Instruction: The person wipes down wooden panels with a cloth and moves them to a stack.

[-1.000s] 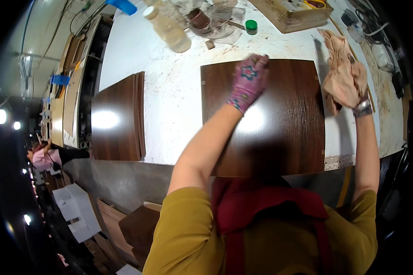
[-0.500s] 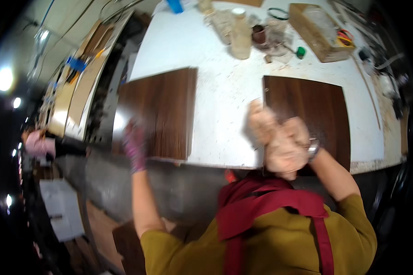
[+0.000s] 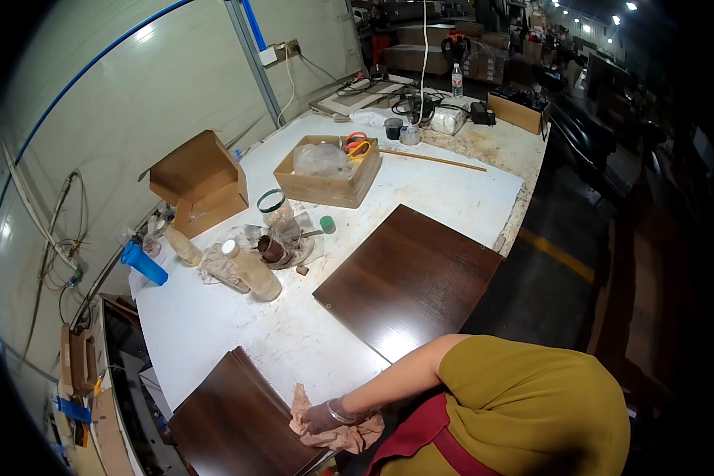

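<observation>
In my right hand [image 3: 324, 416], gloved and with a metal band at the wrist, is a crumpled pinkish-tan cloth [image 3: 358, 435]. The fingers are closed on it. Hand and cloth touch the right edge of a stack of dark brown wood-grain panels [image 3: 234, 420] at the table's near left. Another dark brown panel [image 3: 408, 282] lies flat to the right, beyond my forearm, with a bright reflection on its near part. My left hand is out of view.
On the white-topped table [image 3: 190, 325] stand a white-capped bottle [image 3: 252, 272], a brown-stained cup [image 3: 271, 249], a green cap [image 3: 328, 224] and a blue bottle [image 3: 144, 263]. Behind them are an open cardboard box [image 3: 202, 186] and a box with scissors [image 3: 325, 186]. A thin stick [image 3: 432, 159] lies farther right.
The view has swung to the right. My right hand has moved with the cloth from beside the right panel to the left stack's edge. My left hand has left the view.
</observation>
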Motion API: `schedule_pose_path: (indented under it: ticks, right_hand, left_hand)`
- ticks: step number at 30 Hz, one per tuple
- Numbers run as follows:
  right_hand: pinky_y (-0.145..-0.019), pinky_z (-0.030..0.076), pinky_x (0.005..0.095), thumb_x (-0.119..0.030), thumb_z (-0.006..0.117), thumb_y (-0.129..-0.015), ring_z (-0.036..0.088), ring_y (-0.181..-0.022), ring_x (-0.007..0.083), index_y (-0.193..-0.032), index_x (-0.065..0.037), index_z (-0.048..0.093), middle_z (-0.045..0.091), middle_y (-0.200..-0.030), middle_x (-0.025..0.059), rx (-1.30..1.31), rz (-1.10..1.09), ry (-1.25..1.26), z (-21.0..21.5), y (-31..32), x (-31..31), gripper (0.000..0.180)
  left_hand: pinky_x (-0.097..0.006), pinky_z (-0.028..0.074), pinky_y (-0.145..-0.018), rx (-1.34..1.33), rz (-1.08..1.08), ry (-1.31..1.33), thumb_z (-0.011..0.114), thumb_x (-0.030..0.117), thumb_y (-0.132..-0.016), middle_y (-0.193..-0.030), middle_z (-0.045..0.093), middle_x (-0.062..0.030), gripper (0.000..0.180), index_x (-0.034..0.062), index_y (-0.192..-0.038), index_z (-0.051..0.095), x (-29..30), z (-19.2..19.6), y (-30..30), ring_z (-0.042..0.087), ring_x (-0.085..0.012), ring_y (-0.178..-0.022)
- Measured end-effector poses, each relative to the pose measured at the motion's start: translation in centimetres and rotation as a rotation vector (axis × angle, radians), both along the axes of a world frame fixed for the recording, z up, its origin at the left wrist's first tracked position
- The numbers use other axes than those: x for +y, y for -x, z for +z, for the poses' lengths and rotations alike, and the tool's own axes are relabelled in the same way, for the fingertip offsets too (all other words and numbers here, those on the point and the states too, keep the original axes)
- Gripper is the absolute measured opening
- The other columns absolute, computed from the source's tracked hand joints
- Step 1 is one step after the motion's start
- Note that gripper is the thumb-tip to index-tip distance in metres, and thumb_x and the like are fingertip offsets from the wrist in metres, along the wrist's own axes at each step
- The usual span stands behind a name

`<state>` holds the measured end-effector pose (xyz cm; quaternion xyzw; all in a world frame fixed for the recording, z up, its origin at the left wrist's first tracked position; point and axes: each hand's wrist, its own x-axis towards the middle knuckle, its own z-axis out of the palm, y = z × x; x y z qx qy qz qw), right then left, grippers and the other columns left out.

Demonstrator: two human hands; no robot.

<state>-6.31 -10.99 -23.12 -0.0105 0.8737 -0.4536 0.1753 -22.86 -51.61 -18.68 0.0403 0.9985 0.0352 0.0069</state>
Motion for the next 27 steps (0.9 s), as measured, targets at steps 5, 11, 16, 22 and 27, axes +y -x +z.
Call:
schedule_pose_path:
  ticks: [5,11,16,22,27]
  right_hand:
    - [-0.075,0.049,0.0398,-0.035,0.060,-0.082,0.063,-0.090,0.0281,-0.113,-0.002,0.058,0.065,-0.098,0.0154,-0.075,0.015,0.166,-3.3,1.4,-1.0,0.046]
    - [-0.070,0.047,0.0300,-0.019,0.047,-0.096,0.057,-0.078,0.0126,-0.109,-0.005,0.054,0.058,-0.086,0.0029,-0.291,-0.013,1.209,-11.8,2.2,3.2,0.020]
    - [-0.070,0.044,0.0271,-0.015,0.048,-0.096,0.052,-0.075,0.0093,-0.090,-0.009,0.055,0.055,-0.078,-0.0008,-0.008,-0.051,0.902,3.1,-3.2,7.6,0.011]
    - [-0.063,0.042,0.0257,-0.021,0.061,-0.088,0.050,-0.071,0.0066,-0.085,-0.007,0.056,0.054,-0.075,-0.0047,0.039,-0.119,0.537,11.8,-17.8,16.2,0.015]
    - [-0.066,0.043,0.0270,-0.021,0.067,-0.085,0.049,-0.074,0.0061,-0.084,-0.009,0.052,0.051,-0.078,-0.0036,-0.178,-0.533,0.493,17.2,-31.1,20.3,0.019]
  left_hand:
    - [-0.052,0.047,-0.085,-0.072,-0.002,-0.071,0.050,0.056,-0.090,-0.109,0.062,-0.0290,0.064,-0.0018,-0.116,0.055,-0.5,1.5,-1.2,0.060,-0.0431,-0.102]
    - [-0.049,0.048,-0.086,-0.128,-0.023,-0.456,0.051,0.048,-0.091,-0.112,0.061,-0.0242,0.055,0.0000,-0.117,0.056,5.2,4.9,-3.7,0.059,-0.0382,-0.104]
    - [-0.046,0.049,-0.087,-0.364,0.017,-0.955,0.051,0.042,-0.091,-0.114,0.060,-0.0202,0.048,0.0014,-0.117,0.057,12.6,6.7,-7.9,0.058,-0.0341,-0.106]
    - [-0.043,0.050,-0.089,-0.622,0.163,-1.410,0.052,0.034,-0.092,-0.117,0.059,-0.0154,0.040,0.0032,-0.117,0.058,17.5,6.6,-13.2,0.057,-0.0293,-0.108]
    - [-0.041,0.050,-0.090,-0.874,0.262,-1.488,0.053,0.028,-0.092,-0.120,0.058,-0.0114,0.035,0.0047,-0.118,0.058,21.9,5.8,-18.4,0.056,-0.0252,-0.110]
